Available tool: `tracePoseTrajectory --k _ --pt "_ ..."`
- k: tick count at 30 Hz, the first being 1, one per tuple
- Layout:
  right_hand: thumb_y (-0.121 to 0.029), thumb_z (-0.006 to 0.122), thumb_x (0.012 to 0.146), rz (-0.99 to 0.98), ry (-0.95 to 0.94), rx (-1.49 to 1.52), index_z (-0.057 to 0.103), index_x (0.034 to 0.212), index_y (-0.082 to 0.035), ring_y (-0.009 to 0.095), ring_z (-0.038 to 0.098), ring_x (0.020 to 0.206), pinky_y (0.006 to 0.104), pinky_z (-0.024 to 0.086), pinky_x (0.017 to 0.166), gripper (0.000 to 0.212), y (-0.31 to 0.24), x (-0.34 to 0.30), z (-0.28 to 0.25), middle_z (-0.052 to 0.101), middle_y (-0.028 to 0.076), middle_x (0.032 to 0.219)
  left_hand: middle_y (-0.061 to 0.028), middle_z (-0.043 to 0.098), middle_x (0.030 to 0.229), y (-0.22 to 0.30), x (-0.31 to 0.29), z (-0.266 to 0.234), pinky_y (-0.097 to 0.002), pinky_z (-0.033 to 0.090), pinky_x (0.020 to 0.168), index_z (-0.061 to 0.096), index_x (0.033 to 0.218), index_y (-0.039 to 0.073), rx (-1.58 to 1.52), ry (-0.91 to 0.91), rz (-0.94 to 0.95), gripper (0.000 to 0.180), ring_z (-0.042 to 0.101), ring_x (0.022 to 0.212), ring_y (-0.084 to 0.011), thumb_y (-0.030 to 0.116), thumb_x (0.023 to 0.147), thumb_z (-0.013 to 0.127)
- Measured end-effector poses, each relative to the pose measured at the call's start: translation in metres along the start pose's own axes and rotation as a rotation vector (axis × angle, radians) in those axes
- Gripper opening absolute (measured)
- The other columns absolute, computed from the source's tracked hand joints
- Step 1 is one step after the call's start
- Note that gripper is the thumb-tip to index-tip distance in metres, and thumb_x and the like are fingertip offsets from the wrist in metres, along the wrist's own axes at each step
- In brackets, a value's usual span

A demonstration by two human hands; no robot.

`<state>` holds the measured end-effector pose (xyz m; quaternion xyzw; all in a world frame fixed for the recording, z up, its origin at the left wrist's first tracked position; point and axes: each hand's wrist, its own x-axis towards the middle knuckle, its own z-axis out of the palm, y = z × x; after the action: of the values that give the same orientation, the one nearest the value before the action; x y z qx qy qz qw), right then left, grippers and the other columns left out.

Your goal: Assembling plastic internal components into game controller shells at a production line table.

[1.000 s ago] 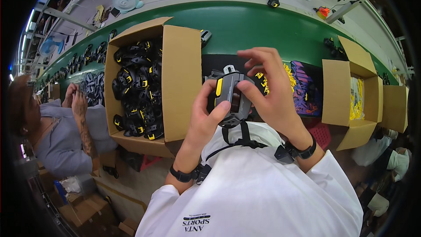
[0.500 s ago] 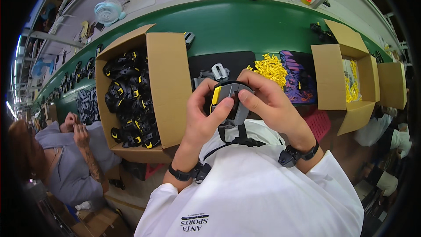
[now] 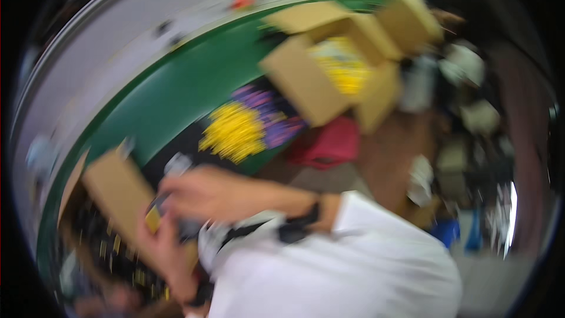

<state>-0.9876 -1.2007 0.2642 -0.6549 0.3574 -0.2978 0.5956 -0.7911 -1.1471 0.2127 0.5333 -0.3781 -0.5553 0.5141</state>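
- A cardboard box (image 3: 112,191) sits at the far left on the green belt (image 3: 194,91), its flap folded toward the person; inside it, a dark heap of black parts with yellow marks (image 3: 112,253) shows, though blur hides their shape.
- The left hand (image 3: 162,247) rises from the lower edge, just beside the box flap. Its fingers reach up to a small dark gadget with a yellow patch (image 3: 156,218); how tightly they close on it I cannot tell, the smear is too strong.
- The gadget lies between the 2 hands, low and left in the view, over the edge of the box flap.
- The right hand (image 3: 206,191) comes in from the right, above the left hand, fingers bent toward the gadget. It seems to touch the gadget's top, but whether it grips it cannot be told.
- A black band (image 3: 309,218) wraps the right wrist, where the white sleeve (image 3: 376,247) begins.
- A black strap (image 3: 247,232) runs across the white shirt below the hands.
- Further right on the belt, a yellow pile (image 3: 235,132) lies touching a purple pile (image 3: 271,118).
- A red thing (image 3: 329,144) sits just below these piles, at the belt's near edge.
- A second cardboard box (image 3: 306,82) stands open to the upper right, with yellow contents (image 3: 344,70) inside.
- 1 more box (image 3: 409,20) stands just beside it, nearer the rim.
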Motion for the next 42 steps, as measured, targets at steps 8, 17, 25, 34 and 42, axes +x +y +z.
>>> tracePoseTrajectory --k 8,17,25,34,42 --pt "-0.026 0.06 0.095 -0.086 0.081 -0.007 0.058 0.099 0.007 0.038 0.065 0.085 0.0431 0.05 0.073 0.033 0.024 -0.013 0.028 0.066 0.024 0.089 -0.0206 0.063 0.12 -0.033 0.017 -0.038 -0.0423 0.053 0.089 0.058 0.124 -0.01 -0.059 -0.18 -0.003 0.05 0.062 0.105 -0.032 0.021 0.088 0.075" --pt "-0.029 0.069 0.09 -0.127 0.131 0.114 0.061 0.103 0.007 0.026 0.065 0.085 0.0371 0.051 0.072 0.039 0.024 -0.022 0.036 0.068 0.018 0.091 -0.0237 0.059 0.127 -0.093 0.039 -0.085 -0.0433 0.054 0.091 0.056 0.129 -0.005 0.266 -0.16 0.361 0.054 0.062 0.111 -0.0332 0.021 0.087 0.077" --pt "-0.022 0.067 0.092 0.037 0.0 0.318 0.061 0.103 0.006 0.02 0.065 0.079 0.0332 0.055 0.065 0.03 0.042 -0.017 0.053 0.067 0.011 0.089 -0.0251 0.052 0.138 -0.077 0.017 -0.07 -0.0453 0.054 0.094 0.053 0.138 0.011 0.025 -0.071 -0.032 0.056 0.062 0.112 -0.0365 0.024 0.089 0.077" --pt "-0.018 0.068 0.098 0.084 -0.161 0.376 0.061 0.103 0.0 0.003 0.05 0.079 0.023 0.043 0.066 0.02 0.004 -0.026 0.006 0.056 -0.003 0.085 -0.003 0.063 0.094 0.032 -0.027 0.022 -0.0248 0.046 0.078 0.06 0.108 0.0 -0.129 -0.168 -0.045 0.033 0.059 0.087 -0.0108 0.018 0.084 0.074" --pt "-0.02 0.061 0.101 0.08 -0.259 0.374 0.062 0.103 -0.001 0.0 0.046 0.071 0.0201 0.039 0.059 0.019 0.008 -0.033 -0.031 0.054 -0.006 0.078 -0.0009 0.061 0.089 0.03 -0.045 0.06 -0.0203 0.045 0.072 0.057 0.1 0.001 -0.101 -0.125 0.077 0.02 0.058 0.08 -0.0048 0.015 0.091 0.068"
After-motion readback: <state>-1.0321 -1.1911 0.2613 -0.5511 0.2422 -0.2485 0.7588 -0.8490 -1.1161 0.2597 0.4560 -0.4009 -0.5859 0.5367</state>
